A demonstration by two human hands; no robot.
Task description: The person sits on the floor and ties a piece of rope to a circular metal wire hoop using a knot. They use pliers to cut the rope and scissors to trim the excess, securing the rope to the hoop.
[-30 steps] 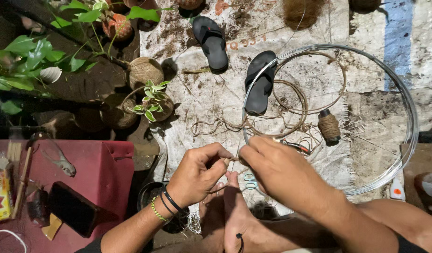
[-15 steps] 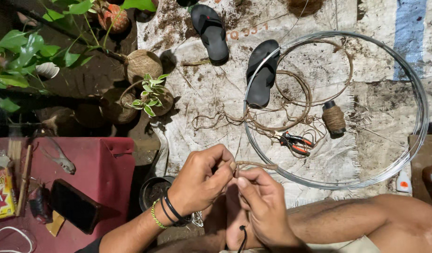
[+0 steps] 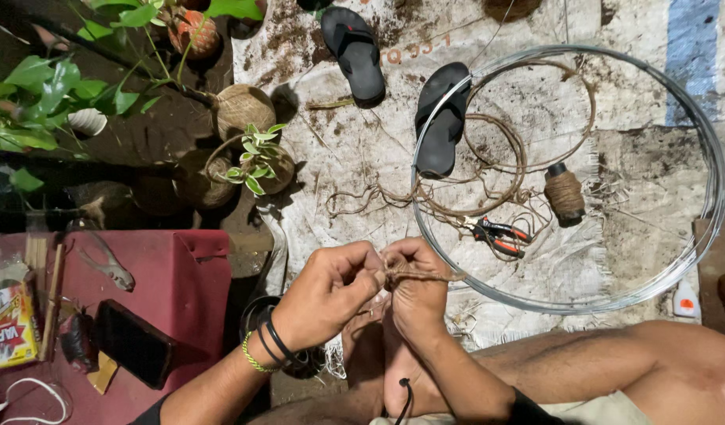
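Twine, thin, brown and fibrous, runs between our hands just above our bare foot. Our left hand and right hand meet knuckle to knuckle, the fingers of each pinching the strand. Just beyond lies a large grey wire hoop on dirty white sacking, ringing red-handled pliers and a spool of brown twine.

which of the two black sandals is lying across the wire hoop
The right sandal: its right edge sits under the wire hoop, which crosses it. The left sandal lies apart, clear of the hoop.
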